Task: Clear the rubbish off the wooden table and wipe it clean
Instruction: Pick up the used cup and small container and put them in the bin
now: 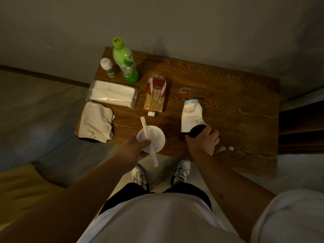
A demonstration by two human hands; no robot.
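Note:
My left hand [135,148] grips a white paper cup [154,137] together with a wrapped straw [149,141] at the near edge of the wooden table [228,111]. My right hand [204,139] pinches the lower corner of a crumpled white carton [192,114] that lies on the table; a dark object [197,131] sits between the fingers. A flattened yellow and red plastic bottle [156,94] lies in the middle. A beige cloth [96,121] rests on the left corner. Two small white scraps [226,148] lie right of my right hand.
A green bottle [125,62] and a small white-capped shaker [108,67] stand at the back left. A pack of tissues [113,93] lies beside them. A clear wrapper [186,89] lies mid-table. The table stands against a grey wall. My shoes [181,172] are below its edge.

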